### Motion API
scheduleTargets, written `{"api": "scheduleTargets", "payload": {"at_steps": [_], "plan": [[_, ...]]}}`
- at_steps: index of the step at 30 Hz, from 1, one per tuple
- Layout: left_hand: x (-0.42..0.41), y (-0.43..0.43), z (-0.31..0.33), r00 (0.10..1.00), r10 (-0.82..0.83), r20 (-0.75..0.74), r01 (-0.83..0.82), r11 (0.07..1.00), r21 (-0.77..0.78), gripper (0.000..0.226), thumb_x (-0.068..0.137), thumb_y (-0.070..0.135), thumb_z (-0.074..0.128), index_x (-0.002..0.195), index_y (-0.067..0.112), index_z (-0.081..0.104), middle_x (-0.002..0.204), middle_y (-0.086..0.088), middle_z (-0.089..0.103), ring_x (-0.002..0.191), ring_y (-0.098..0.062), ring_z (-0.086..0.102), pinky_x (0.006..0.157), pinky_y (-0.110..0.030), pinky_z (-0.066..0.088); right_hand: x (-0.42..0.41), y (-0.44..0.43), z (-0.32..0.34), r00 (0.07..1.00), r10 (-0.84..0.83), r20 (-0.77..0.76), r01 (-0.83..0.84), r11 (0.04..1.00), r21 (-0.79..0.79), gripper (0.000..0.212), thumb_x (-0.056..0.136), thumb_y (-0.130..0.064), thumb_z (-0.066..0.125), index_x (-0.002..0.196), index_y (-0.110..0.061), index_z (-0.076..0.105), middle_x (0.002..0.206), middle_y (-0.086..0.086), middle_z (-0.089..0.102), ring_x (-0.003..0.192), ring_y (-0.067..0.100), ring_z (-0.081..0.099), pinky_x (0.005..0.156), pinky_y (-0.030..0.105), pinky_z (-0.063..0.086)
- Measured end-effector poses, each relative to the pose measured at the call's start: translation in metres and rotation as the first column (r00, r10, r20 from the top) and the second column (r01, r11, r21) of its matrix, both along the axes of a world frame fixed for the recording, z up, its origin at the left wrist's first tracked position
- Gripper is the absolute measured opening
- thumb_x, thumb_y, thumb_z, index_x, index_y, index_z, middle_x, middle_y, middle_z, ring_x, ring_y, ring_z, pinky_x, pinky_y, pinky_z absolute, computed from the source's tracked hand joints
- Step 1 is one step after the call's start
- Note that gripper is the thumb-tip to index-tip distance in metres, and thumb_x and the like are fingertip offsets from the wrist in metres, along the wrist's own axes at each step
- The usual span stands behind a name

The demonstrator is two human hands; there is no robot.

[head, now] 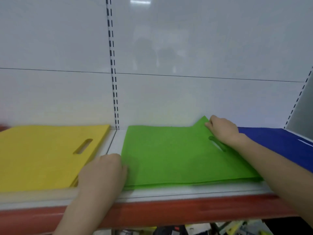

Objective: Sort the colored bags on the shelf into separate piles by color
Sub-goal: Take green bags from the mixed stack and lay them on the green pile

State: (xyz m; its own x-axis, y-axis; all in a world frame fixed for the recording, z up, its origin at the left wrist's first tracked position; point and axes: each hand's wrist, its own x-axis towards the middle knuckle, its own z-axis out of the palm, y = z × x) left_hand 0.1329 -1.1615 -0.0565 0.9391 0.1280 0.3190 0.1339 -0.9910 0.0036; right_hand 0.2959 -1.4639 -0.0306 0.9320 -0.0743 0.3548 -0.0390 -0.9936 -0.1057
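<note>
White back panels rise behind the shelf (116, 141), which carries three flat piles: yellow bags (47, 153) at the left end, green bags (169, 155) in the middle, blue bags (279, 141) at the right. The right hand (223, 129) pinches the top green bag's raised back corner, likely to square it. The left hand (101, 172) sits at that pile's front left edge, its grip unclear. All bags lie flat, seemingly empty.

No readable text
The yellow bags (42, 155), green bags (169, 155), blue bags (279, 143) and white back panel (203, 48) show no legible words, labels or numbers.
</note>
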Motion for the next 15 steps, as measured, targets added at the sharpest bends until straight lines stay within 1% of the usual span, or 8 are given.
{"api": "scheduleTargets", "payload": {"at_steps": [3,8,12,15], "plan": [[-0.001,-0.003,0.001,1.0,0.015,0.009,-0.016,0.999,0.028,0.024,0.096,0.044,0.036,0.091,0.024,0.048,0.11,0.001,0.059,0.104,-0.02,0.057,0.068,-0.025,0.035,0.002,-0.004,-0.006,0.999,-0.021,-0.043,0.02,0.999,-0.043,0.039,0.1,-0.037,0.035,0.114,-0.003,0.048,0.119,0.021,0.057,0.108,0.034,0.055,0.08,0.036,0.041],[0.001,-0.007,0.004,0.999,0.037,-0.021,-0.036,0.998,0.056,0.028,0.096,0.044,0.039,0.099,0.021,0.053,0.111,-0.001,0.058,0.105,-0.021,0.056,0.068,-0.025,0.034,0.004,-0.006,-0.01,0.994,-0.057,-0.097,0.044,0.99,-0.134,0.041,0.099,-0.04,0.036,0.118,-0.007,0.051,0.124,0.016,0.056,0.113,0.031,0.054,0.083,0.034,0.041],[0.002,-0.009,0.004,0.998,0.056,-0.023,-0.055,0.996,0.064,0.028,0.096,0.041,0.04,0.102,0.018,0.054,0.114,-0.003,0.058,0.108,-0.022,0.055,0.071,-0.026,0.036,0.003,-0.004,-0.006,0.993,-0.09,-0.079,0.077,0.985,-0.151,0.043,0.098,-0.041,0.04,0.121,-0.006,0.05,0.125,0.015,0.056,0.114,0.03,0.054,0.085,0.033,0.042],[0.002,-0.012,0.005,0.998,0.063,-0.013,-0.062,0.996,0.071,0.026,0.096,0.036,0.04,0.105,0.016,0.055,0.116,-0.004,0.058,0.11,-0.023,0.054,0.074,-0.026,0.038,-0.001,-0.002,0.005,0.995,-0.091,-0.034,0.087,0.99,-0.11,0.042,0.098,-0.039,0.041,0.121,-0.005,0.049,0.126,0.015,0.055,0.114,0.031,0.053,0.086,0.034,0.041]]}}
